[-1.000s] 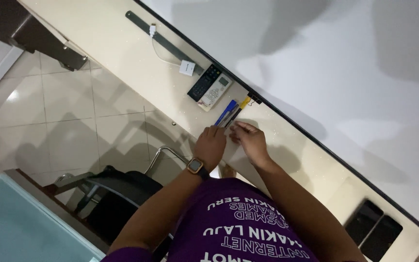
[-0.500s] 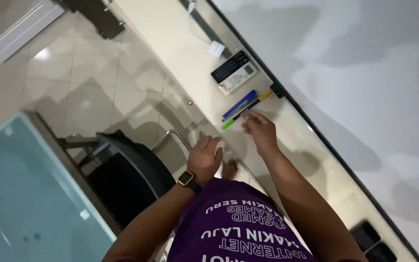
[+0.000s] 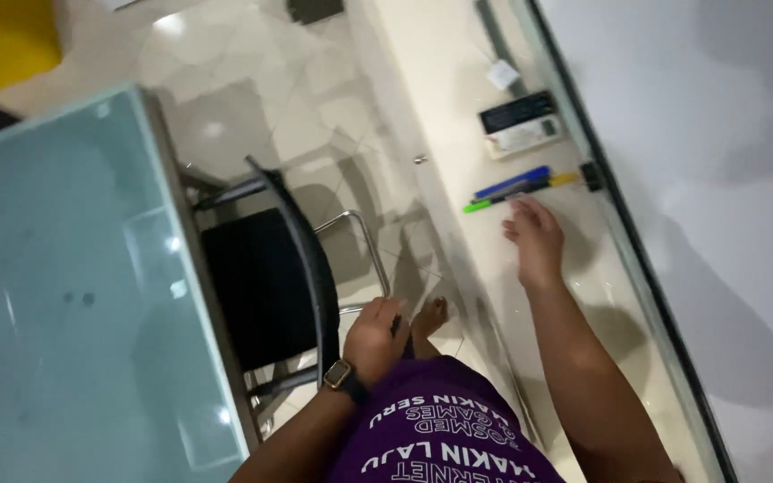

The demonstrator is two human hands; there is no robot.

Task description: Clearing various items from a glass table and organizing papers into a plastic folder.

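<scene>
Looking down past a purple printed shirt (image 3: 445, 438) onto a pale ledge (image 3: 440, 134) along a glass-edged wall. Compared with half a second earlier, view swung leftward, bringing much more of the frosted glass table (image 3: 55, 295) into sight and pushing the ledge items toward the upper right. Right hand (image 3: 534, 241) now lifted a little off the ledge, open and released, fingers loosely spread, holding nothing, hovering just below the markers (image 3: 512, 190); earlier closer to the surface, nearer the body. Markers lying side by side on the ledge, blue, green-tipped and yellow-ended, untouched, just beyond the fingertips. Left hand (image 3: 375, 338), wearing a dark wristwatch (image 3: 342, 376), dropped lower than before, down beside the black chair (image 3: 270, 277), fingers curled inward around something small and dark; impossible to make out what, or whether truly gripped. Above the markers, a flat black-and-white device like a calculator (image 3: 519, 125), blurred. Small white tag (image 3: 503, 73) and a grey strip beyond it, partly cut off by the top edge. Bare foot (image 3: 428, 315) showing on the tiled floor between the hands. Yellow object at top left corner cropped, unidentifiable. Forearms cut off by the bottom edge.
</scene>
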